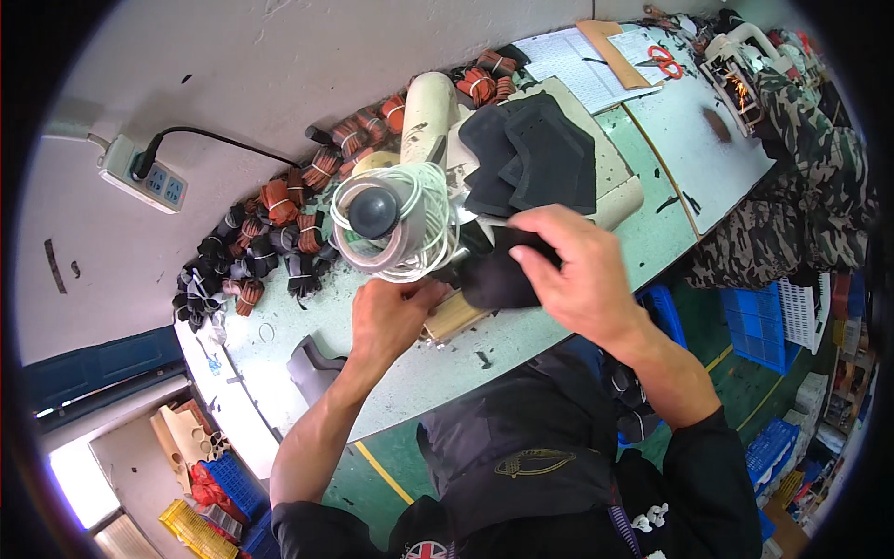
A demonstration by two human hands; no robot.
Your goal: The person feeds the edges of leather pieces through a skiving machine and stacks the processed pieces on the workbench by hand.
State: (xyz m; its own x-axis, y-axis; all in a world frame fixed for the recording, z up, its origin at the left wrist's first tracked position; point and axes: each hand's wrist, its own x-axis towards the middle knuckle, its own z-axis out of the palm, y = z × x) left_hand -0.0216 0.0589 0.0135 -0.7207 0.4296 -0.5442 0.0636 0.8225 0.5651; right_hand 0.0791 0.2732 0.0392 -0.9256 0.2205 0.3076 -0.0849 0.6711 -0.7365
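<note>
A cream machine stands on the pale green table. A round black knob and a hank of white cord sit at its near end. Below that end, a dark piece of sheet material lies under my right hand, whose thumb and fingers curl over its edge. My left hand is closed beside the machine's near end, next to a tan block. Its fingertips are partly hidden, so what they grip cannot be made out. Several black cut pieces are stacked on the machine's flat top.
Banded orange and black bundles line the wall side. A grey curved piece lies left of my left forearm. Scissors with orange handles rest on papers at the far right. A power strip hangs on the wall; another person's camouflage sleeve shows at right.
</note>
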